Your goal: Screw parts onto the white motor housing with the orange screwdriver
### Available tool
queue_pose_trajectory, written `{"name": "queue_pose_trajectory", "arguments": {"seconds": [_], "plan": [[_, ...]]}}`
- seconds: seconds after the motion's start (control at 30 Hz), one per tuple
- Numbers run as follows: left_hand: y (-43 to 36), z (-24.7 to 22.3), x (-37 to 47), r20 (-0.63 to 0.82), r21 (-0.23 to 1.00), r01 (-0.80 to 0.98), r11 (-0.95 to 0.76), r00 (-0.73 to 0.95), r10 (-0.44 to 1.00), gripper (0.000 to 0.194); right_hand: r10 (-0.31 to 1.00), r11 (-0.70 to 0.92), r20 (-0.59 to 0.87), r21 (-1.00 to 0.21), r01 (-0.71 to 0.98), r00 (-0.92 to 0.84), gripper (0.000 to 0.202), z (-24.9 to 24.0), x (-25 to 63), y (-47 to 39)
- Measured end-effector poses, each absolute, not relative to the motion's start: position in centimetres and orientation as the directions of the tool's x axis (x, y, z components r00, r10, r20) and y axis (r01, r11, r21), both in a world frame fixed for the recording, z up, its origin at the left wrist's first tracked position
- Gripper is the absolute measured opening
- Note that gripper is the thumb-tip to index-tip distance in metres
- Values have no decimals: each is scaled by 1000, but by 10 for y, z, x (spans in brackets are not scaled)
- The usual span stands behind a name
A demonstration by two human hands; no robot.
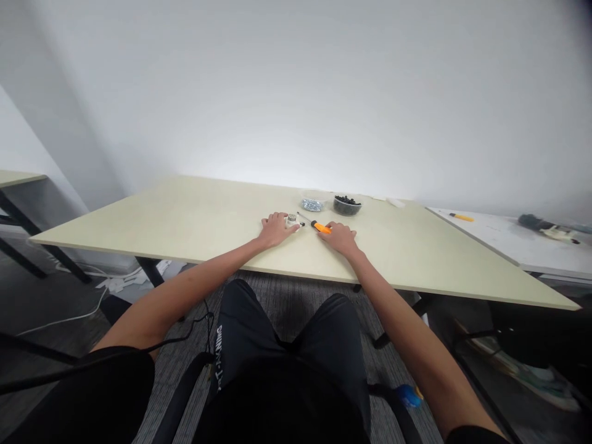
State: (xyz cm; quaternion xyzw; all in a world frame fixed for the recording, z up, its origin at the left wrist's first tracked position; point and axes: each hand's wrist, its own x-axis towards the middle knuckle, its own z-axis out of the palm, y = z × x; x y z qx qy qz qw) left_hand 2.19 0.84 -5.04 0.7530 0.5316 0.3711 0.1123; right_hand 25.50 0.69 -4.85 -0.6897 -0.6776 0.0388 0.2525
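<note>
My left hand (276, 230) rests on the pale yellow tabletop, its fingers and thumb around a small white part (292, 220) with a round metallic top. A small black piece (302, 224) shows at the part's right side. My right hand (340, 237) is closed on the orange handle of a screwdriver (320, 227), whose shaft points up and left, a little above the white part. Just behind the hands stand a clear tub of small silvery pieces, perhaps screws (312, 205), and a clear tub of small black parts (346, 206).
The table (208, 216) backs onto a white wall. On a white table (494, 237) to the right lie an orange-handled tool (461, 217) and a dark and white object (550, 228). Cables and white scraps (124, 279) are on the floor at left.
</note>
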Motion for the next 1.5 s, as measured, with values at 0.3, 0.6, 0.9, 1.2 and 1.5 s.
{"name": "queue_pose_trajectory", "arguments": {"seconds": [0.3, 0.6, 0.9, 1.2, 1.5], "plan": [[18, -57, 23, 401, 520, 748, -413, 213, 891, 65, 864, 342, 477, -316, 885, -164, 43, -40, 225, 7], [10, -52, 19, 448, 523, 730, -441, 205, 870, 41, 874, 468, 411, -572, 673, -258, 21, -38, 206, 24], [-12, -42, 21, 551, 704, 486, -518, 87, 830, 29, 927, 370, 347, -906, 204, -140, 36, -32, 215, 11], [-26, -46, 27, 679, 635, 443, -632, 69, 731, 24, 919, 364, 378, -923, -120, -116, 38, -29, 212, 2], [-24, -47, 27, 666, 622, 482, -616, 87, 741, 26, 918, 380, 390, -916, -124, -65, 30, -31, 214, -2]]}}
